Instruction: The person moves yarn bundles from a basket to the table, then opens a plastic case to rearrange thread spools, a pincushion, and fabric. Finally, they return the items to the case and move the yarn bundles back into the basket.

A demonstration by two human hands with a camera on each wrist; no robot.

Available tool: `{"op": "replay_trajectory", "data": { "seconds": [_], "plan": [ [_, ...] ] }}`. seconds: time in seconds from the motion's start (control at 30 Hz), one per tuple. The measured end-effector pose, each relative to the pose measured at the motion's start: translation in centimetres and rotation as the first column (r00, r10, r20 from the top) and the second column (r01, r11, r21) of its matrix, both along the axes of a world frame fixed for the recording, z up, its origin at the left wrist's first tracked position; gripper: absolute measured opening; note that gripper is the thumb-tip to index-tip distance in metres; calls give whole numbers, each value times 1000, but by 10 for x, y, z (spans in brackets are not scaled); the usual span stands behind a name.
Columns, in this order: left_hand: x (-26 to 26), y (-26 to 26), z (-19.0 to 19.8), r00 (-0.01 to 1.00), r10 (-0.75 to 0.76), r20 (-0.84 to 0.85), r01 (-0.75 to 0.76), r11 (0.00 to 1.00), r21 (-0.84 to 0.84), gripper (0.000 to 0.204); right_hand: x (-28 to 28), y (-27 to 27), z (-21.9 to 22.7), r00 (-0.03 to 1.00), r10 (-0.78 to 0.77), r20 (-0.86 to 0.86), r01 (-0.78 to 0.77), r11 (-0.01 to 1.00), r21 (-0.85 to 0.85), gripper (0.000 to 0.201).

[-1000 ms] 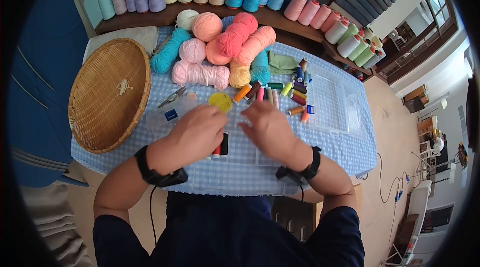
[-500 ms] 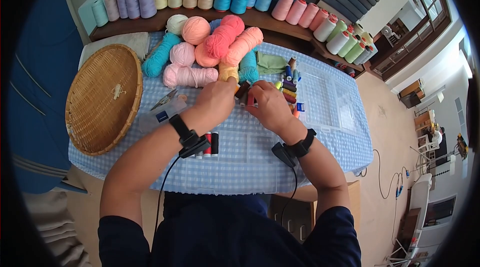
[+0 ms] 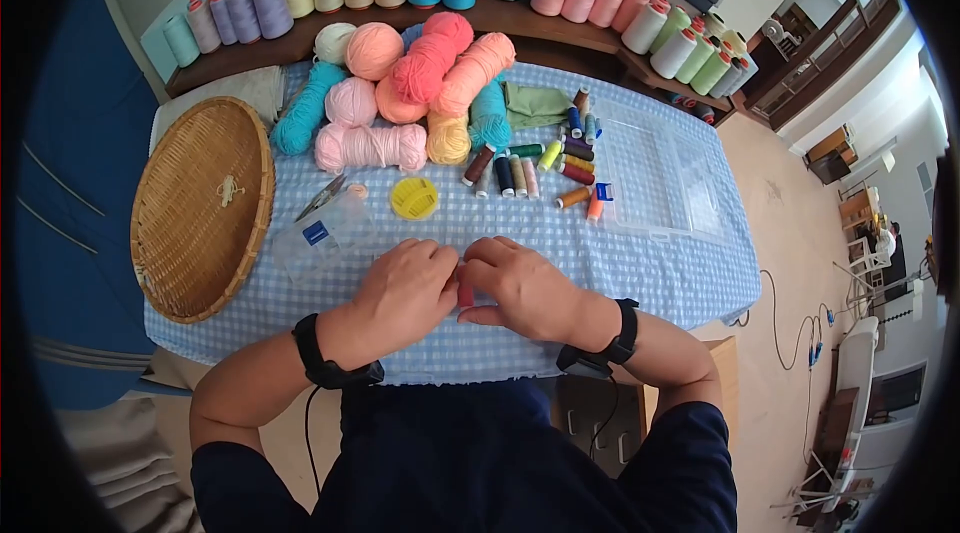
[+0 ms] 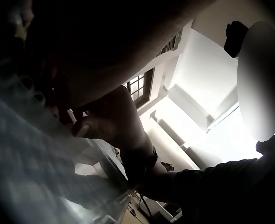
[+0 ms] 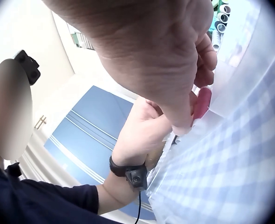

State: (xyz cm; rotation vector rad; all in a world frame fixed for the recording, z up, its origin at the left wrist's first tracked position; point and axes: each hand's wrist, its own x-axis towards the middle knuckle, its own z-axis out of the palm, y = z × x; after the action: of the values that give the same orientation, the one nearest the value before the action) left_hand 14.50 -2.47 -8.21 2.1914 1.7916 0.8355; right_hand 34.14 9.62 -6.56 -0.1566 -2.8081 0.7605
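In the head view, my right hand pinches a pinkish-red spool low over the front of the table. The right wrist view shows the same spool upright-tilted at the right fingertips. My left hand is close beside it, fingers bent downward; whatever they hold is hidden. Under both hands lies a clear plastic box, mostly covered by them. Beyond the hands are a round yellow case and a group of thread spools, among them a brown one. The left wrist view is very dark.
A woven basket stands at the left, beside a small clear box and snips. Yarn balls are heaped at the back. An open clear case lies at the right, on the checked cloth.
Both hands have come back from the spool group to the table's front, the right one bringing the pinkish-red spool. The orange spool no longer shows in the group.
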Motion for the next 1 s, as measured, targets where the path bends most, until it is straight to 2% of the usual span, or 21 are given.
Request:
{"op": "replay_trajectory", "data": {
  "seconds": [0.13, 0.2, 0.23, 0.3, 0.37, 0.4, 0.43, 0.47, 0.53, 0.6, 0.67, 0.83, 0.87, 0.93, 0.97, 1.0],
  "plan": [
    [-6, 3, 4, 999, -26, -21, 27, 999, 28, 15, -3, 3, -8, 1000, -8, -5, 8, 999, -52, 29],
    [-7, 14, 15, 1000, 3, -13, -2, 1000, 31, 16, -5, 9, -7, 985, 135, -111, -137, 991, -5, 29],
    [-8, 22, 20, 999, 34, -1, -34, 999, 26, 16, -5, 12, -3, 985, 138, -108, -138, 990, 2, 29],
    [-12, 49, 20, 997, 75, -20, -73, 994, 82, 17, -1, 23, 7, 992, -77, -97, 74, 997, -33, 24],
    [-12, 76, 19, 992, 117, -38, -111, 984, 136, 18, -5, 51, 11, 971, -207, -118, 217, 973, 83, 24],
    [-9, 89, 21, 988, 146, -50, -142, 987, 71, 17, -8, 64, 8, 948, -295, -123, 311, 938, 149, 25],
    [-7, 101, 21, 983, 171, -66, -171, 985, 7, 17, -11, 76, 5, 947, -295, -126, 313, 937, 155, 25],
    [-8, 113, 15, 983, 169, -67, -168, 986, 15, 17, -14, 88, 0, 952, -280, -127, 301, 933, 196, 28],
    [-7, 137, -2, 952, 264, -155, -269, 963, -9, 20, -21, 100, -6, 955, -267, -131, 292, 926, 239, 31],
    [-6, 148, -10, 947, 266, -180, -265, 964, 26, 21, -30, 104, -13, 962, -253, -100, 272, 911, 309, 37],
    [-6, 147, -10, 939, 275, -207, -269, 961, 56, 22, -35, 109, -20, 960, -261, -105, 281, 906, 316, 38],
    [-13, 132, -3, 956, 269, -118, -270, 963, 3, 32, -40, 106, -18, 958, -276, -78, 287, 904, 316, 40],
    [-12, 121, 4, 957, 262, -125, -264, 965, 0, 32, -40, 107, -19, 961, -266, -79, 277, 909, 311, 40],
    [-7, 94, 17, 969, 246, 0, -246, 969, -14, 37, -41, 109, -21, 957, -274, -95, 290, 911, 294, 39],
    [-1, 84, 20, 978, 205, 41, -207, 977, 50, 37, -42, 110, -20, 961, -264, -77, 275, 913, 302, 38],
    [3, 74, 25, 981, 193, 28, -194, 980, 46, 37, -43, 112, -20, 965, -256, -61, 262, 914, 309, 37]
  ]
}}
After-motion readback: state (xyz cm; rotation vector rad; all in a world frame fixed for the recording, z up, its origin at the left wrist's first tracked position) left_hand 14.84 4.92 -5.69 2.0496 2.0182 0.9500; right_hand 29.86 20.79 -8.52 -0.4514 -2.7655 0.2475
